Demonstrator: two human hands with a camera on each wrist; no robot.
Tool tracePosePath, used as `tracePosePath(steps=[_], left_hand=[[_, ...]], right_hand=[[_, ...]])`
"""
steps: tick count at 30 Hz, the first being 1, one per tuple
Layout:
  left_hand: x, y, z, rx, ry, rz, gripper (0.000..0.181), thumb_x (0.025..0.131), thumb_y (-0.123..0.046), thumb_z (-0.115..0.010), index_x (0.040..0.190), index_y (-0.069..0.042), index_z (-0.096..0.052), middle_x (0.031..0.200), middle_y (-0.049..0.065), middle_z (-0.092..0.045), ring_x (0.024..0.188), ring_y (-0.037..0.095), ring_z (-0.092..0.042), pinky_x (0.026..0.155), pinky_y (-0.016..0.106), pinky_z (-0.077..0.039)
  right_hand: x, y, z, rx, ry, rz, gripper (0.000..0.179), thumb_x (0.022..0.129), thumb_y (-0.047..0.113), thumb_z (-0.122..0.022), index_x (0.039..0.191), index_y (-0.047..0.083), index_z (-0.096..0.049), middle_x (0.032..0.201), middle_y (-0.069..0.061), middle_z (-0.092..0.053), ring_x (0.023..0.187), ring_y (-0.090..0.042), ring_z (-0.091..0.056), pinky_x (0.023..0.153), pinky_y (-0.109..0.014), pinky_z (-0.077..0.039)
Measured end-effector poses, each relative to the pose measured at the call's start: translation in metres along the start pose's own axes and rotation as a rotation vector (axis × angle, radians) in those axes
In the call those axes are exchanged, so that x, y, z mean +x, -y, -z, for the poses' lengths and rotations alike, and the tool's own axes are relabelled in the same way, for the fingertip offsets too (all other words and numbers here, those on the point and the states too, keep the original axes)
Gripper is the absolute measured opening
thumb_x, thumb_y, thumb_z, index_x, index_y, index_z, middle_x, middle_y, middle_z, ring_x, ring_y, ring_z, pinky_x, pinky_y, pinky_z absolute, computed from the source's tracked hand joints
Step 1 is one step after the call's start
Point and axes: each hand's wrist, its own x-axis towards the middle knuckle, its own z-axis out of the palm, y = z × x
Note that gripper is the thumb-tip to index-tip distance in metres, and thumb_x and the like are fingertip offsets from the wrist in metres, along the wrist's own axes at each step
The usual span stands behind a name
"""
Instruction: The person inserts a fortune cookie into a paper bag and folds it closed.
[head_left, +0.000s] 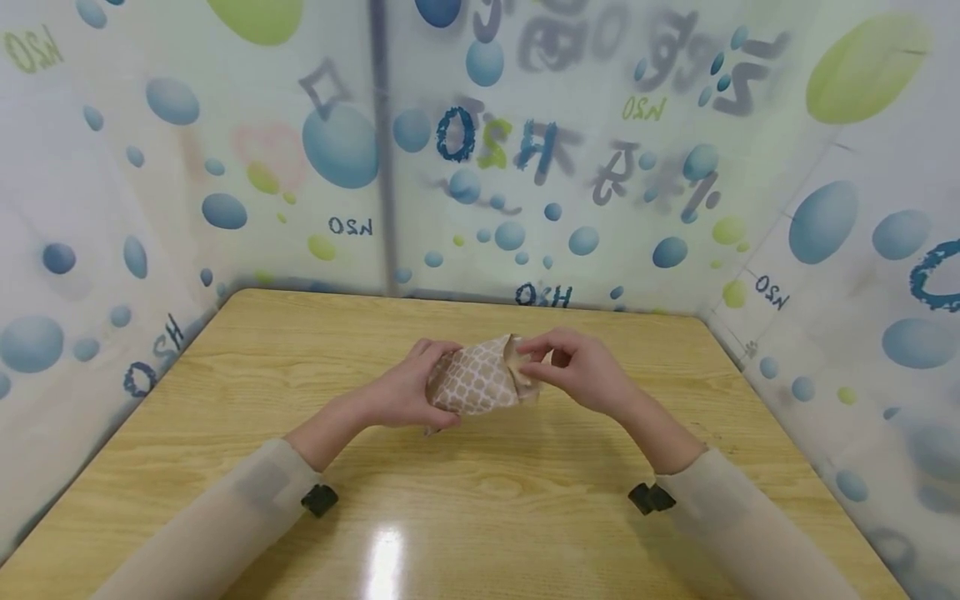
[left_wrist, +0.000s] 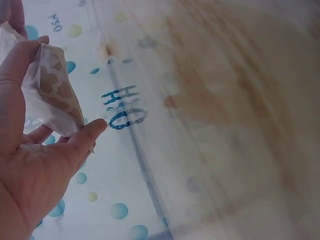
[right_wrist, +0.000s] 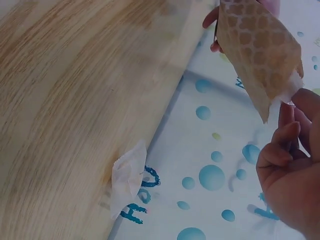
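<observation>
A small paper bag (head_left: 480, 379) in tan with a white lattice pattern is held up over the table, its open end towards the right. My left hand (head_left: 411, 385) grips its closed end, thumb below and fingers above. In the left wrist view, the left fingers wrap round the bag (left_wrist: 57, 82), with its pale side facing the palm. My right hand (head_left: 577, 367) is at the bag's mouth. In the right wrist view, the right thumb and fingers (right_wrist: 305, 102) pinch white material (right_wrist: 292, 87) at the opening. What lies deeper inside the bag is hidden.
A white scrap with a serrated edge (right_wrist: 128, 177) shows near the table's edge in the right wrist view. The wooden table (head_left: 450, 517) stretches under both arms. Printed curtains (head_left: 285, 150) with blue and green spots enclose its back and sides.
</observation>
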Motion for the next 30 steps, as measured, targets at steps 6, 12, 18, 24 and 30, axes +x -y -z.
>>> tracePosePath(steps=[6, 12, 18, 24, 30], left_hand=[[-0.001, -0.002, 0.000, -0.020, 0.002, -0.002, 0.107, 0.082, -0.032, -0.096, 0.166, -0.014, -0.033, 0.157, 0.021, -0.037, 0.143, 0.038, -0.046, 0.119, 0.065, -0.046], [0.000, 0.000, 0.000, -0.015, -0.008, -0.005, 0.108, 0.081, -0.031, -0.097, 0.166, -0.013, -0.033, 0.156, 0.022, -0.037, 0.144, 0.040, -0.047, 0.120, 0.065, -0.046], [0.000, 0.001, 0.001, -0.008, -0.010, -0.009, 0.108, 0.081, -0.032, -0.097, 0.166, -0.013, -0.033, 0.156, 0.022, -0.038, 0.144, 0.040, -0.047, 0.120, 0.065, -0.045], [0.000, 0.000, 0.000, -0.004, -0.010, -0.012, 0.107, 0.082, -0.032, -0.097, 0.166, -0.013, -0.033, 0.156, 0.022, -0.038, 0.143, 0.039, -0.047, 0.119, 0.065, -0.046], [0.000, 0.000, 0.000, -0.006, -0.008, -0.009, 0.108, 0.082, -0.032, -0.097, 0.166, -0.014, -0.033, 0.157, 0.021, -0.037, 0.144, 0.039, -0.047, 0.119, 0.065, -0.046]], right_hand=[[0.000, -0.002, -0.005, -0.030, 0.006, 0.045, 0.025, 0.101, 0.021, -0.082, 0.125, 0.016, -0.083, 0.102, -0.002, -0.074, 0.075, -0.013, -0.056, 0.067, -0.026, -0.050], [-0.007, -0.013, 0.006, 0.036, -0.024, 0.010, 0.034, 0.101, 0.021, -0.081, 0.135, 0.018, -0.079, 0.107, -0.005, -0.069, 0.067, -0.017, -0.048, 0.060, -0.028, -0.044], [-0.008, -0.018, 0.009, 0.027, 0.018, -0.040, 0.037, 0.101, 0.026, -0.081, 0.138, 0.020, -0.079, 0.110, -0.005, -0.066, 0.075, -0.020, -0.050, 0.065, -0.028, -0.046], [-0.005, -0.016, 0.004, 0.014, 0.026, -0.049, 0.039, 0.099, 0.027, -0.083, 0.137, 0.022, -0.079, 0.109, -0.004, -0.065, 0.077, -0.021, -0.049, 0.066, -0.029, -0.045], [-0.003, -0.014, 0.002, 0.010, 0.040, -0.062, 0.040, 0.098, 0.028, -0.084, 0.137, 0.021, -0.079, 0.107, -0.004, -0.062, 0.077, -0.020, -0.048, 0.066, -0.029, -0.045]])
